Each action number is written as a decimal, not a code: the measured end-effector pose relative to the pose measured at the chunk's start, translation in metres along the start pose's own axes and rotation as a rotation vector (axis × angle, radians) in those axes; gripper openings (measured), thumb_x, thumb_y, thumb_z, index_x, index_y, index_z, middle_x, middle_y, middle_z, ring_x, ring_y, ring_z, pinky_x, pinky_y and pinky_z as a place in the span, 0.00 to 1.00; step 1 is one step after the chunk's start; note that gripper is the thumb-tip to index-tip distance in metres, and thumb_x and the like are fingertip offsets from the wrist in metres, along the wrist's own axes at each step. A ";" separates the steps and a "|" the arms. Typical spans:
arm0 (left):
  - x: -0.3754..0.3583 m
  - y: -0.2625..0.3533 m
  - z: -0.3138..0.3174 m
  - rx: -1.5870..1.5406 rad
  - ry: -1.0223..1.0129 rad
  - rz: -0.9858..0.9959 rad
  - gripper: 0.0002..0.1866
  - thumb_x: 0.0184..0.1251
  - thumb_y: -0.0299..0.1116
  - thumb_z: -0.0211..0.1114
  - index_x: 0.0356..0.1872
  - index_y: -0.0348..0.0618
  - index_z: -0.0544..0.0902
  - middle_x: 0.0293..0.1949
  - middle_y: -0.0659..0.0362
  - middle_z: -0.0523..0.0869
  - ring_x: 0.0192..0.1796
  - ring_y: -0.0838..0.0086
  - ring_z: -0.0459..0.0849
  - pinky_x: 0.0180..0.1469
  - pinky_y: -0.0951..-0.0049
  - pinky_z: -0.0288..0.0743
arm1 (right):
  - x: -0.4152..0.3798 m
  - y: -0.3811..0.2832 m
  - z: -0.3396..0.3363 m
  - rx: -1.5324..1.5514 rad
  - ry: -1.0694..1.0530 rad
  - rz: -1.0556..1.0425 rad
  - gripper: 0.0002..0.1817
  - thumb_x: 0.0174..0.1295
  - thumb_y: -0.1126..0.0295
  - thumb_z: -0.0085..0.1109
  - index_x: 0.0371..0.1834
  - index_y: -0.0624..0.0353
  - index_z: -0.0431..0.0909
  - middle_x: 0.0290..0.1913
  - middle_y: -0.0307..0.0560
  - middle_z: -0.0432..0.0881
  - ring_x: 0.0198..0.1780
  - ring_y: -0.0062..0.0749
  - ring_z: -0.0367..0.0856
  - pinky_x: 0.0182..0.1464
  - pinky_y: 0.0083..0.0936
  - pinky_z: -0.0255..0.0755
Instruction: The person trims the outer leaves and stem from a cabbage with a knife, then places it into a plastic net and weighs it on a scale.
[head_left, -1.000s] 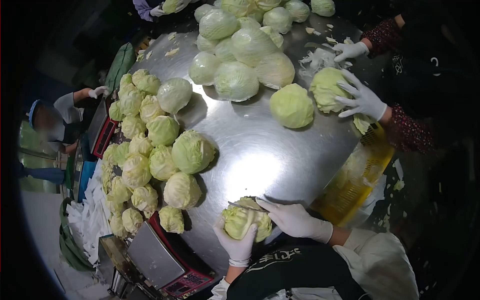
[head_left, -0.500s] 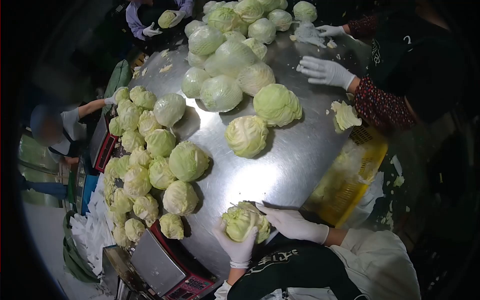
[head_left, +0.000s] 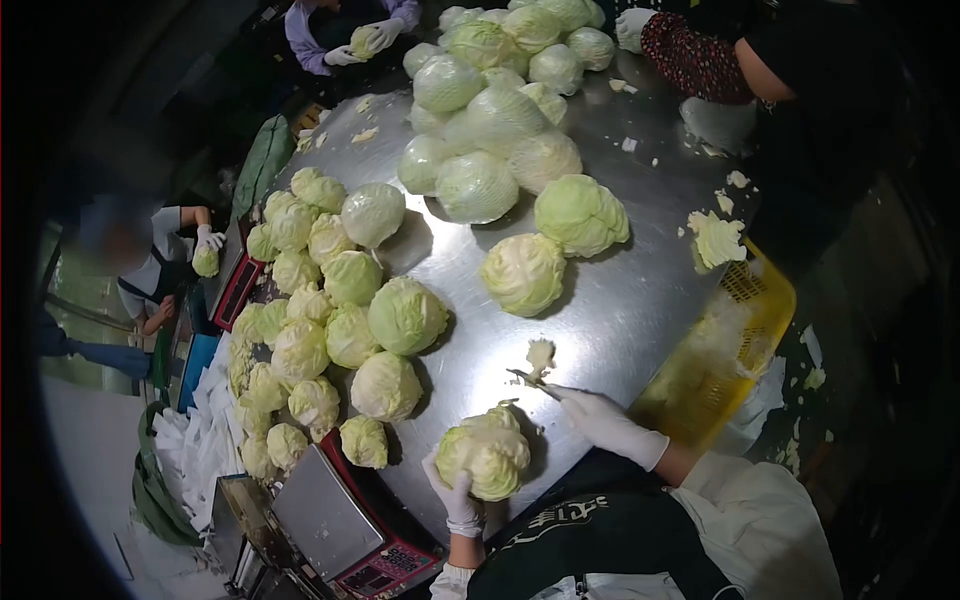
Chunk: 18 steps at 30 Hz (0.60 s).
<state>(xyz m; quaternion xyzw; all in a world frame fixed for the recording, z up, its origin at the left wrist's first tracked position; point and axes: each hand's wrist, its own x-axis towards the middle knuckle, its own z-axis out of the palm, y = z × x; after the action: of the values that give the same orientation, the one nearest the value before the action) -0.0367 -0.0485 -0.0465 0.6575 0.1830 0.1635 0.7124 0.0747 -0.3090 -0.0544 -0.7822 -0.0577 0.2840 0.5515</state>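
At the near edge of the metal table, my left hand [head_left: 455, 500], in a white glove, is wrapped around the lower left side of a cabbage [head_left: 490, 455]. My gloved right hand [head_left: 605, 425] is just right of it, closed on a thin dark-bladed tool that looks like a knife [head_left: 535, 384]. A pale piece of cabbage leaf [head_left: 541, 358] is at the blade, off the cabbage. Farther up the table, two loose cabbages [head_left: 522, 274] lie side by side. The fingers of my right hand are partly hidden.
Many bare cabbages [head_left: 352, 335] crowd the left side, next to a red-edged scale [head_left: 330, 515]. Film-wrapped cabbages [head_left: 477, 187] are piled at the back. A yellow crate [head_left: 775, 310] stands on the right. Co-workers in gloves stand around the metal table [head_left: 590, 310].
My right hand has moved away from the cabbage, up and right, with the knife and a leaf piece now showing. The co-worker on the right has drawn a hand back from the table's middle.
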 end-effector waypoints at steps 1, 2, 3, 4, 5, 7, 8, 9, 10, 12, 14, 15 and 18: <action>-0.003 -0.012 -0.011 -0.239 -0.012 -0.154 0.47 0.54 0.52 0.82 0.68 0.40 0.66 0.63 0.49 0.76 0.66 0.58 0.78 0.71 0.54 0.73 | 0.003 0.000 -0.005 0.146 -0.043 0.053 0.26 0.80 0.57 0.45 0.77 0.54 0.68 0.37 0.48 0.83 0.33 0.32 0.80 0.38 0.27 0.76; -0.005 -0.014 -0.016 -0.479 -0.027 -0.310 0.48 0.55 0.56 0.79 0.69 0.40 0.65 0.65 0.49 0.75 0.68 0.57 0.77 0.72 0.53 0.73 | 0.004 -0.010 -0.009 0.292 -0.088 0.113 0.28 0.81 0.55 0.45 0.78 0.55 0.66 0.30 0.41 0.79 0.28 0.23 0.75 0.31 0.21 0.72; -0.008 -0.018 -0.018 -0.430 -0.130 -0.324 0.54 0.62 0.68 0.67 0.80 0.42 0.60 0.76 0.48 0.68 0.76 0.53 0.70 0.78 0.47 0.65 | 0.001 -0.023 -0.013 0.284 -0.097 0.109 0.28 0.81 0.55 0.45 0.78 0.55 0.66 0.30 0.41 0.79 0.28 0.23 0.75 0.31 0.21 0.72; -0.008 -0.012 -0.010 -0.437 -0.122 -0.318 0.54 0.62 0.68 0.67 0.80 0.42 0.60 0.76 0.48 0.68 0.76 0.53 0.70 0.78 0.47 0.65 | -0.009 -0.058 -0.024 0.323 -0.208 0.171 0.30 0.81 0.52 0.45 0.79 0.55 0.64 0.29 0.37 0.75 0.26 0.18 0.71 0.27 0.18 0.67; -0.003 -0.002 0.004 -0.489 -0.217 -0.344 0.54 0.62 0.68 0.67 0.79 0.42 0.60 0.76 0.48 0.69 0.76 0.53 0.70 0.78 0.47 0.65 | -0.014 -0.078 -0.030 0.360 -0.317 0.234 0.32 0.81 0.49 0.45 0.80 0.55 0.62 0.28 0.33 0.71 0.25 0.13 0.67 0.22 0.15 0.62; 0.003 -0.012 0.009 -0.584 -0.337 -0.327 0.50 0.65 0.62 0.69 0.79 0.41 0.61 0.75 0.48 0.70 0.75 0.55 0.71 0.78 0.52 0.65 | -0.016 -0.086 -0.025 0.360 -0.348 0.228 0.35 0.80 0.46 0.47 0.80 0.58 0.61 0.33 0.35 0.75 0.24 0.13 0.68 0.21 0.15 0.61; 0.009 -0.005 0.015 -0.591 -0.330 -0.324 0.50 0.65 0.62 0.69 0.79 0.41 0.61 0.75 0.48 0.70 0.75 0.55 0.71 0.78 0.52 0.65 | -0.016 -0.093 -0.025 0.362 -0.376 0.271 0.35 0.80 0.46 0.48 0.79 0.60 0.62 0.37 0.36 0.77 0.25 0.14 0.68 0.22 0.15 0.63; 0.021 0.002 0.019 -0.407 -0.306 -0.299 0.49 0.64 0.56 0.72 0.79 0.40 0.61 0.74 0.47 0.71 0.74 0.56 0.72 0.77 0.54 0.65 | -0.015 -0.086 -0.022 0.354 -0.379 0.272 0.35 0.80 0.46 0.48 0.79 0.60 0.62 0.37 0.36 0.77 0.25 0.14 0.68 0.22 0.15 0.63; 0.032 0.011 0.023 -0.222 -0.280 -0.273 0.49 0.63 0.50 0.75 0.78 0.38 0.61 0.73 0.47 0.71 0.73 0.56 0.72 0.77 0.56 0.65 | -0.013 -0.073 -0.016 0.347 -0.266 0.171 0.34 0.80 0.49 0.49 0.78 0.62 0.63 0.42 0.41 0.79 0.29 0.19 0.74 0.30 0.18 0.70; 0.034 0.028 0.024 -0.140 -0.281 -0.341 0.48 0.65 0.42 0.74 0.80 0.38 0.58 0.74 0.46 0.70 0.74 0.58 0.70 0.78 0.59 0.61 | -0.016 -0.057 -0.010 0.330 -0.163 0.072 0.33 0.80 0.51 0.50 0.77 0.64 0.63 0.47 0.45 0.82 0.34 0.25 0.80 0.37 0.21 0.77; 0.019 0.046 0.033 -0.114 -0.235 -0.256 0.49 0.65 0.37 0.75 0.81 0.38 0.55 0.74 0.46 0.68 0.74 0.59 0.70 0.77 0.59 0.63 | -0.022 -0.054 -0.006 0.063 -0.103 -0.196 0.30 0.79 0.57 0.51 0.76 0.67 0.64 0.58 0.55 0.82 0.49 0.40 0.84 0.57 0.32 0.77; 0.017 0.026 0.027 0.061 -0.145 -0.153 0.50 0.61 0.34 0.78 0.80 0.37 0.56 0.74 0.46 0.67 0.73 0.60 0.71 0.76 0.61 0.65 | -0.028 -0.055 -0.005 0.026 -0.131 -0.197 0.27 0.79 0.60 0.50 0.72 0.69 0.68 0.60 0.62 0.81 0.60 0.48 0.82 0.67 0.37 0.71; 0.026 0.034 0.032 0.085 -0.072 -0.205 0.51 0.56 0.32 0.82 0.78 0.37 0.60 0.72 0.46 0.69 0.71 0.61 0.72 0.74 0.61 0.68 | -0.030 -0.072 -0.018 0.052 -0.274 -0.061 0.25 0.78 0.60 0.52 0.68 0.70 0.73 0.60 0.64 0.81 0.60 0.47 0.83 0.65 0.36 0.72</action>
<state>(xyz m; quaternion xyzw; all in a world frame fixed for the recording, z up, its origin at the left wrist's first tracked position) 0.0022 -0.0617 -0.0121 0.6705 0.2302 0.0581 0.7029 0.0752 -0.3086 0.0255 -0.7195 -0.1489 0.3726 0.5669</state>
